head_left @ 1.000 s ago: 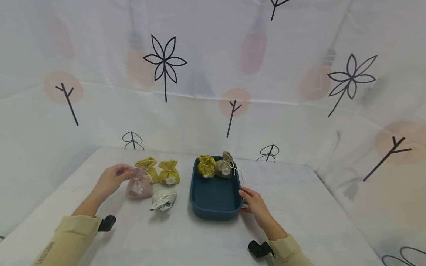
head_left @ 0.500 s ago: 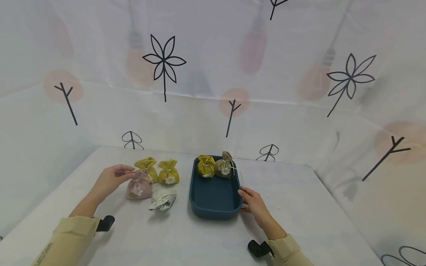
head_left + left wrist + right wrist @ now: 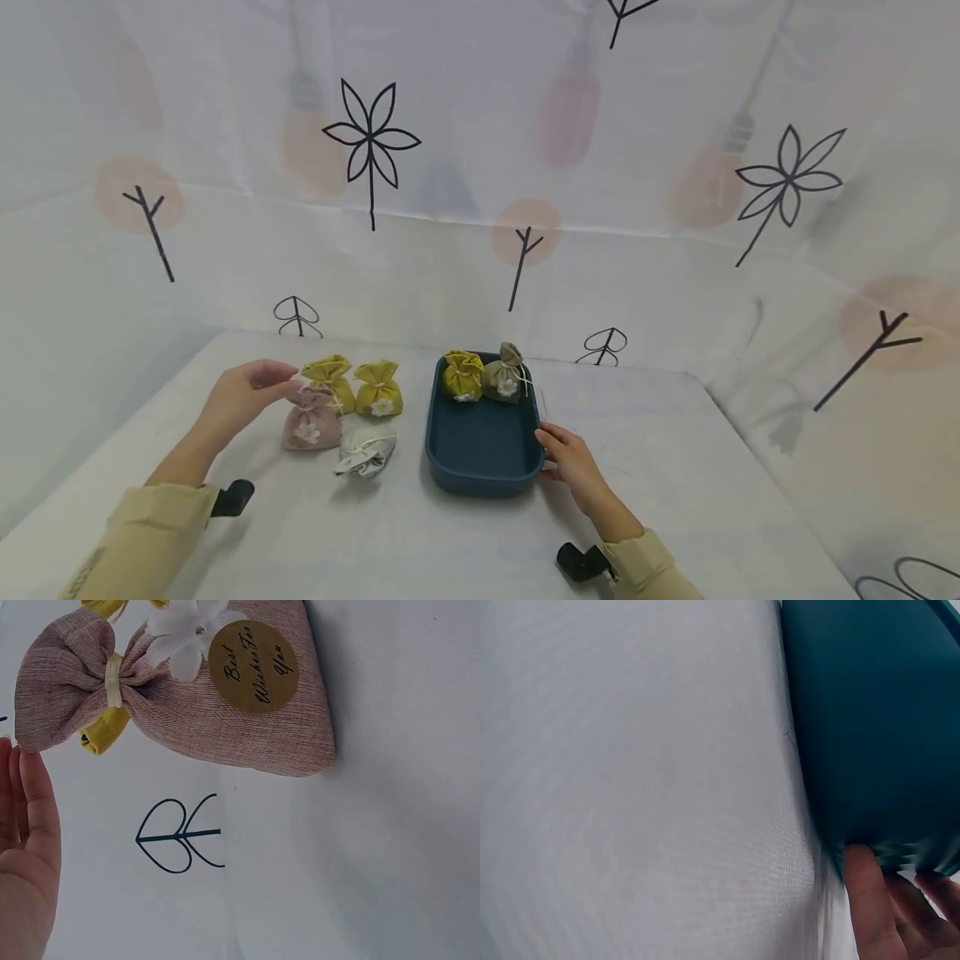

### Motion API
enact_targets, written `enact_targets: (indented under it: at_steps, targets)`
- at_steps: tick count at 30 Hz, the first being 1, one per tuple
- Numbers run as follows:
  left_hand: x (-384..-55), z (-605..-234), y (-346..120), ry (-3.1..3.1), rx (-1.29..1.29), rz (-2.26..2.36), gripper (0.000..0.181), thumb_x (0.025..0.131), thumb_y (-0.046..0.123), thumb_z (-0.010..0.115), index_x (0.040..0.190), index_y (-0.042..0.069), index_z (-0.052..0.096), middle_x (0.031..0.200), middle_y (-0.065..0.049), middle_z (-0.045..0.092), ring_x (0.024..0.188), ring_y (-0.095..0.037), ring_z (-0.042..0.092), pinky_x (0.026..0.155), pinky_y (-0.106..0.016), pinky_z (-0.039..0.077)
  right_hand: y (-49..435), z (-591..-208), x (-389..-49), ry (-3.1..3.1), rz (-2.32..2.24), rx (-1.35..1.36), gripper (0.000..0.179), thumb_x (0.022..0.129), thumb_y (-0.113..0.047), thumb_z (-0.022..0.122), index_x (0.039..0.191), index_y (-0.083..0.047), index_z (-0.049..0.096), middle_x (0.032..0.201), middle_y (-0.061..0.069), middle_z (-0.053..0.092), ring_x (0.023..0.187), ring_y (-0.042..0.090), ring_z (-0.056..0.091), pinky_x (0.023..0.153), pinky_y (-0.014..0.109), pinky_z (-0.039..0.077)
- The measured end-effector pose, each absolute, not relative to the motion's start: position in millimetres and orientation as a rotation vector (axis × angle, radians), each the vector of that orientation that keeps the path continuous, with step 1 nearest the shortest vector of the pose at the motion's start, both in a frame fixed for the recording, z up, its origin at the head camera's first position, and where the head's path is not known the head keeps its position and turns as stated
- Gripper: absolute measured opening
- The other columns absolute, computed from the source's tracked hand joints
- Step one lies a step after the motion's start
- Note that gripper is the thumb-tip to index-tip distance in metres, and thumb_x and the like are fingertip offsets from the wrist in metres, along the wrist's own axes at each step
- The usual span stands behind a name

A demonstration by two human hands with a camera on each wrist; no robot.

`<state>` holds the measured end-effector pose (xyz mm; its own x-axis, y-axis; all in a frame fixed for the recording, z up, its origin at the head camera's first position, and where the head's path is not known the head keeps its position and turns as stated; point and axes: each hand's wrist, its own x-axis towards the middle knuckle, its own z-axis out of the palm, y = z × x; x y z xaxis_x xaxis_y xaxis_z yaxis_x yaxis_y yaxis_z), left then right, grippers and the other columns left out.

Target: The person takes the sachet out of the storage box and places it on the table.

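In the head view, my left hand [image 3: 243, 396] is at the gathered top of a pink drawstring pouch [image 3: 310, 427]. The left wrist view shows fairly straight fingers [image 3: 39, 806] with their tips at the pouch's upper corner. That pink pouch [image 3: 232, 739] bears a white flower and a round "Best Wishes For You" sticker. My right hand [image 3: 573, 462] holds the right wall of a dark teal tray [image 3: 483, 483], near its front corner. In the right wrist view, fingers [image 3: 866, 892] press against the tray [image 3: 877, 727].
Two yellow pouches [image 3: 378, 390] and a pale grey pouch [image 3: 365, 454] lie near the pink one. Inside the tray's far end are a yellow pouch [image 3: 462, 375] and an olive-brown pouch [image 3: 504, 379]. A printed white cloth [image 3: 420, 275] hangs behind the table [image 3: 697, 467].
My left hand has shifted slightly left at the pink pouch's top, while the pouch stays in place. The right hand and the tray hold still.
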<state>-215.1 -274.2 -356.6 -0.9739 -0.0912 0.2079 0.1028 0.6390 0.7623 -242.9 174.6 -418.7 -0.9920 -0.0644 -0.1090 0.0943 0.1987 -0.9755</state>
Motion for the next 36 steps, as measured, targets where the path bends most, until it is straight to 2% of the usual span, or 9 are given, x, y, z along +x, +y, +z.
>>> enact_targets:
  at_steps: [7,12,17,27,36]
  targets:
    - [-214.6,-348.9,-265.0,-2.612,-0.026,-1.277,0.051,0.087,0.043,0.063,0.117,0.002,0.058,0.114,-0.017,0.061,0.106,-0.033,0.056,0.088,-0.051,0.044,174.7,-417.7,-243.0,2.344,-1.888,0.044,0.05,0.097,-0.024,0.05,0.134,0.008,0.041,0.133,0.029,0.043,0.101,0.031,0.058,0.071,0.039,0.054]
    - [-218.9,-346.5,-254.6,-2.579,-0.088,-1.313,0.045,0.087,0.034,0.067,0.115,0.0,0.06,0.109,-0.015,0.063,0.099,-0.027,0.059,0.082,-0.041,0.049,174.1,-416.7,-242.8,2.348,-1.884,0.042,0.05,0.097,-0.024,0.05,0.134,0.008,0.041,0.133,0.028,0.043,0.102,0.032,0.057,0.071,0.039,0.054]
    - [-224.1,-341.9,-241.4,-2.585,-0.095,-1.332,0.047,0.085,0.037,0.068,0.115,0.002,0.06,0.108,-0.012,0.064,0.098,-0.025,0.059,0.078,-0.034,0.049,174.0,-416.5,-242.7,2.344,-1.888,0.037,0.05,0.097,-0.024,0.049,0.134,0.008,0.041,0.134,0.029,0.042,0.103,0.033,0.057,0.071,0.04,0.054]
    - [-236.0,-334.8,-214.5,-2.544,-0.159,-1.438,0.042,0.083,0.034,0.071,0.11,0.004,0.063,0.104,-0.01,0.065,0.093,-0.021,0.06,0.075,-0.032,0.05,172.8,-416.2,-242.7,2.341,-1.881,0.041,0.049,0.097,-0.023,0.049,0.135,0.008,0.04,0.134,0.03,0.041,0.103,0.034,0.056,0.071,0.04,0.054]
    - [-247.9,-327.8,-189.1,-2.545,-0.232,-1.481,0.041,0.081,0.037,0.072,0.11,0.009,0.063,0.109,-0.007,0.064,0.101,-0.023,0.058,0.088,-0.04,0.046,174.1,-418.3,-243.9,2.334,-1.907,0.011,0.047,0.097,-0.021,0.05,0.134,0.008,0.042,0.132,0.029,0.044,0.102,0.032,0.058,0.071,0.04,0.054]
